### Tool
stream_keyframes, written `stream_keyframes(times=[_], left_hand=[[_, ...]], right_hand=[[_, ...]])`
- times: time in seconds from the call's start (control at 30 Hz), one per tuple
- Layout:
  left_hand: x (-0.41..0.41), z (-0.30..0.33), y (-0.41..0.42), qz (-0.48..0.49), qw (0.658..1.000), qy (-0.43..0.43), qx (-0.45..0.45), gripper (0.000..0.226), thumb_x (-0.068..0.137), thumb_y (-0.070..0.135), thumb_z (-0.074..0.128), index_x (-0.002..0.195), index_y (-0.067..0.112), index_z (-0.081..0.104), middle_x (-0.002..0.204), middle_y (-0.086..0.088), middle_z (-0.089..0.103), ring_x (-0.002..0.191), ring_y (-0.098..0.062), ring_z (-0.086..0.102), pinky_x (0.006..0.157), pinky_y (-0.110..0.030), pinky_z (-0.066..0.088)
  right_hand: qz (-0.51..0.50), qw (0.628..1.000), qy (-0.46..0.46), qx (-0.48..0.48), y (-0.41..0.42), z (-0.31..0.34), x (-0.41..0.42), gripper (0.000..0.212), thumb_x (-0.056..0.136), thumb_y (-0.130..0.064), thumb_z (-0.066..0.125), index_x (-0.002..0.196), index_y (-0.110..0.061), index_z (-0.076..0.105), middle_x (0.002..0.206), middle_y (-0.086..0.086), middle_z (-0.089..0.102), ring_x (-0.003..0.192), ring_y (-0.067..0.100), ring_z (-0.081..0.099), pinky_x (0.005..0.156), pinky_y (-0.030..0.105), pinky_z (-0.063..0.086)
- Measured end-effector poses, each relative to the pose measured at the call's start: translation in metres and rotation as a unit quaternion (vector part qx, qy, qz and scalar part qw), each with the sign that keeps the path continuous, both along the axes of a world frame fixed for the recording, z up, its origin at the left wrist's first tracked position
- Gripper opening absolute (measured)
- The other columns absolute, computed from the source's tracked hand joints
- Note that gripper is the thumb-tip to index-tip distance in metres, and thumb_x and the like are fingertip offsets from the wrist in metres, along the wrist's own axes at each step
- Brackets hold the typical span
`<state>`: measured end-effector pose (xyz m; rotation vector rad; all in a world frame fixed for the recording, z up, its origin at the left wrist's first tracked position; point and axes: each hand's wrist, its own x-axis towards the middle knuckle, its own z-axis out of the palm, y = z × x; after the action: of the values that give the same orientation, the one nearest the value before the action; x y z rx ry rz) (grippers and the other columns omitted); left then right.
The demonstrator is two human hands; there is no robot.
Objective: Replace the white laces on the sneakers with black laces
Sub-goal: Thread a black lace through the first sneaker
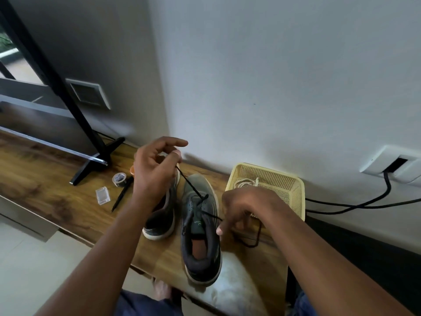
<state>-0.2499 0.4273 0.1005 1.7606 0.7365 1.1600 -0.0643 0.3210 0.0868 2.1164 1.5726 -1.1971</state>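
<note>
Two dark grey-green sneakers stand side by side on a wooden table (pixel 45 179). The right sneaker (pixel 201 233) has a black lace (pixel 192 187) threaded through its lower eyelets. My left hand (pixel 155 169) is raised above the left sneaker (pixel 161 220) and pinches one end of that lace, pulling it taut up and to the left. My right hand (pixel 246 208) lies beside the right sneaker and grips the lace's other end, which trails in a loop (pixel 252 240) on the table. White laces (pixel 246 182) lie in a yellow basket (pixel 284 185).
A tape roll (pixel 119 179), a black pen (pixel 121 195) and a small clear plastic box (pixel 103 195) lie left of the sneakers. A TV on a black stand (pixel 95 165) fills the left. Black cables (pixel 364 202) run from a wall socket (pixel 394 165) at right.
</note>
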Motion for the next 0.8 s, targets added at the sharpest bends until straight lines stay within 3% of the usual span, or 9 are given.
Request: stream_keyframes(times=[0.07,0.17,0.27,0.33,0.4,0.47,0.57,0.63,0.8], left_hand=[[0.001,0.005,-0.003,-0.047,0.996,-0.057,-0.052,0.025,0.092,0.009,0.058,0.108,0.008,0.077,0.075,-0.005,0.070,0.047,-0.022,0.056,0.047,-0.025,0.047],[0.005,0.008,-0.007,-0.092,0.984,-0.090,-0.121,0.029,0.093,0.010,0.055,0.112,0.001,0.075,0.079,-0.014,0.068,0.052,-0.022,0.060,0.049,-0.025,0.046],[0.007,0.010,-0.011,-0.121,0.974,-0.092,-0.165,0.032,0.093,0.015,0.053,0.113,0.003,0.075,0.082,-0.015,0.068,0.056,-0.024,0.061,0.051,-0.025,0.045],[0.009,0.010,-0.013,-0.138,0.971,-0.083,-0.178,0.034,0.094,0.018,0.052,0.114,0.003,0.075,0.083,-0.016,0.068,0.057,-0.024,0.060,0.051,-0.025,0.044],[0.010,0.011,-0.015,-0.146,0.968,-0.078,-0.187,0.036,0.095,0.021,0.052,0.115,0.001,0.074,0.083,-0.018,0.068,0.058,-0.024,0.059,0.051,-0.025,0.044],[0.011,0.010,-0.016,-0.145,0.966,-0.073,-0.200,0.036,0.095,0.022,0.053,0.116,0.001,0.073,0.084,-0.018,0.067,0.057,-0.022,0.057,0.050,-0.025,0.042],[0.010,0.007,-0.012,-0.125,0.967,-0.059,-0.213,0.029,0.099,0.019,0.055,0.114,0.003,0.074,0.081,-0.013,0.070,0.053,-0.019,0.055,0.047,-0.022,0.036],[0.010,0.003,-0.007,-0.093,0.973,-0.042,-0.208,0.022,0.102,0.010,0.056,0.111,0.003,0.075,0.078,-0.012,0.071,0.047,-0.015,0.051,0.043,-0.019,0.033],[0.004,-0.009,0.012,0.020,0.981,-0.021,-0.190,0.008,0.094,0.005,0.072,0.092,0.007,0.080,0.063,0.001,0.068,0.042,-0.002,0.048,0.041,-0.011,0.036]], right_hand=[[0.002,0.999,0.010,0.053,0.001,-0.001,0.000,0.042,0.079,-0.052,0.086,0.085,-0.013,0.072,0.072,-0.001,0.076,0.067,0.019,0.075,0.057,0.028,0.056],[0.001,0.983,0.013,0.182,0.006,0.000,-0.001,0.041,0.083,-0.054,0.080,0.102,-0.018,0.076,0.096,-0.001,0.077,0.089,0.017,0.074,0.078,0.037,0.063],[-0.053,0.934,0.000,0.354,0.011,0.006,-0.006,0.020,0.085,-0.045,0.073,0.098,-0.030,0.075,0.091,-0.013,0.072,0.089,0.010,0.070,0.079,0.034,0.058],[-0.118,0.890,0.069,0.436,0.013,0.009,-0.011,0.025,0.084,-0.025,0.070,0.108,-0.033,0.070,0.095,-0.014,0.071,0.091,0.011,0.070,0.082,0.035,0.058],[-0.175,0.852,0.222,0.440,0.016,0.014,-0.017,0.038,0.086,-0.008,0.069,0.119,-0.026,0.066,0.101,-0.005,0.073,0.098,0.020,0.071,0.092,0.042,0.058],[-0.194,0.827,0.330,0.411,0.017,0.017,-0.022,0.033,0.089,-0.001,0.070,0.121,-0.011,0.067,0.100,0.016,0.075,0.100,0.033,0.072,0.097,0.050,0.055],[-0.195,0.836,0.328,0.395,0.015,0.017,-0.025,0.010,0.095,-0.006,0.071,0.101,0.001,0.073,0.080,0.021,0.070,0.073,0.029,0.064,0.078,0.043,0.051],[-0.206,0.841,0.307,0.395,0.015,0.015,-0.021,0.015,0.097,-0.009,0.069,0.091,0.002,0.076,0.069,0.013,0.066,0.066,0.023,0.059,0.071,0.035,0.046],[-0.303,0.782,0.344,0.422,0.012,0.017,-0.006,0.019,0.093,-0.007,0.065,0.080,0.001,0.077,0.062,0.013,0.066,0.060,0.021,0.062,0.063,0.033,0.052]])
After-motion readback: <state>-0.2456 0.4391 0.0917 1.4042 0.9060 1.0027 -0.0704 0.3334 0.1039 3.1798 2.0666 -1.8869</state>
